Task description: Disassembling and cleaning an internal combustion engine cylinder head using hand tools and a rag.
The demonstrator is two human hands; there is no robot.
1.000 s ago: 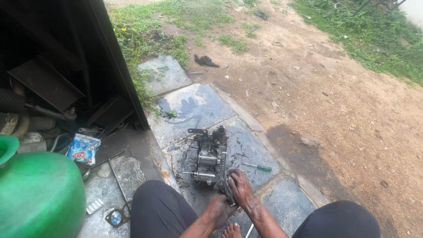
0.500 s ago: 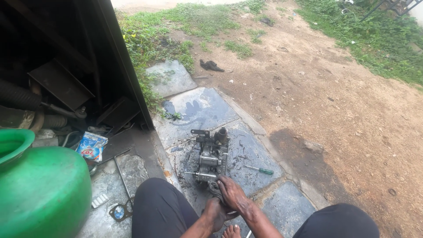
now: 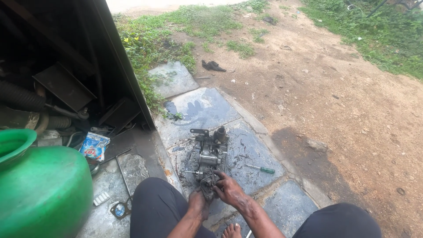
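A grimy metal engine part (image 3: 212,152) lies on wet stone slabs (image 3: 200,110) between my knees. Both my hands are at its near end. My left hand (image 3: 198,198) and my right hand (image 3: 229,188) are closed on a dark, dirty rag (image 3: 207,181) pressed against the part. A green-handled screwdriver (image 3: 261,168) lies on the slab just to the right of the part. My bare toes (image 3: 232,229) show below my hands.
A big green plastic pot (image 3: 39,189) stands at the left. A blue sachet (image 3: 94,146), a metal rod (image 3: 123,174) and scrap parts lie by a dark shed (image 3: 66,66). Bare dirt (image 3: 343,101), grass and a black cloth (image 3: 213,66) lie beyond.
The view has shifted slightly. My hands have moved closer onto the near end of the engine part, and both now grip the rag there.
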